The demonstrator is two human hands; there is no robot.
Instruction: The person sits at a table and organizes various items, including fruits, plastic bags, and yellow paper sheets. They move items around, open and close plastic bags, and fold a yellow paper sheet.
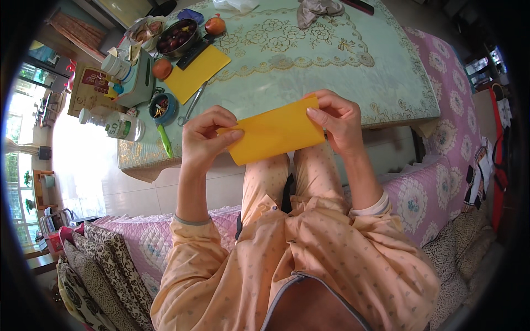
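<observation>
A folded sheet of yellow paper [275, 130] is held up above the lap, just off the table's near edge. My left hand [213, 134] pinches its left end between thumb and fingers. At its upper right corner, my right hand [335, 118] grips it the same way. More yellow paper [198, 72] lies flat on the table beyond my left hand. A pair of scissors [192, 105] rests against that paper, its handles towards me and partly hidden behind my left hand.
The cloth-covered table [385, 89] carries a bowl of dark fruit [178, 37], a remote control [194, 51], a blue container [163, 108], a green-handled tool [165, 140], a plastic bottle [124, 126] and a grey-green box [138, 82] at left. A crumpled cloth [319, 11] lies at the far side.
</observation>
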